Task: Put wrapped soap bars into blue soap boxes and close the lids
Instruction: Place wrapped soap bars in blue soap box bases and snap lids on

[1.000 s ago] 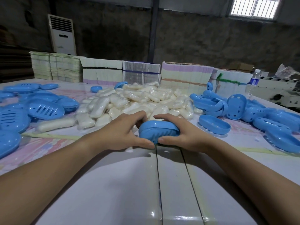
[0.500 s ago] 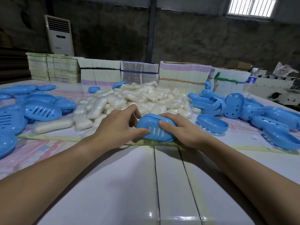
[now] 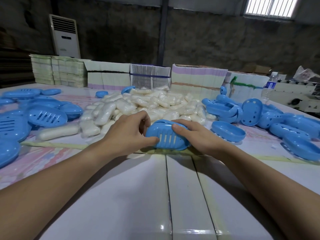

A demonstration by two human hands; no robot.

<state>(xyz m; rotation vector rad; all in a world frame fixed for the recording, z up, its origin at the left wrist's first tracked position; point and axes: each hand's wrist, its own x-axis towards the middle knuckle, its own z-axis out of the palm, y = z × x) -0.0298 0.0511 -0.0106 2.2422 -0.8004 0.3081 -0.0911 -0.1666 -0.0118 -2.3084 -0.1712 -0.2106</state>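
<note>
Between both sets of curled fingers sits the blue soap box [image 3: 167, 135], tilted, gripped by the left hand [image 3: 128, 134] and right hand [image 3: 195, 135]. Uneven squeezing could leave the lid half-latched, or pop it open.

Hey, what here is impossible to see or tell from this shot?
- Inside the blue soap box, head view: shell and both hands cover it; soap unconfirmed.
- Left hand fingertips: hidden behind the box.
- Water bottle label: too small to read.
- Blue lids far left: cut off by the frame edge.
</note>
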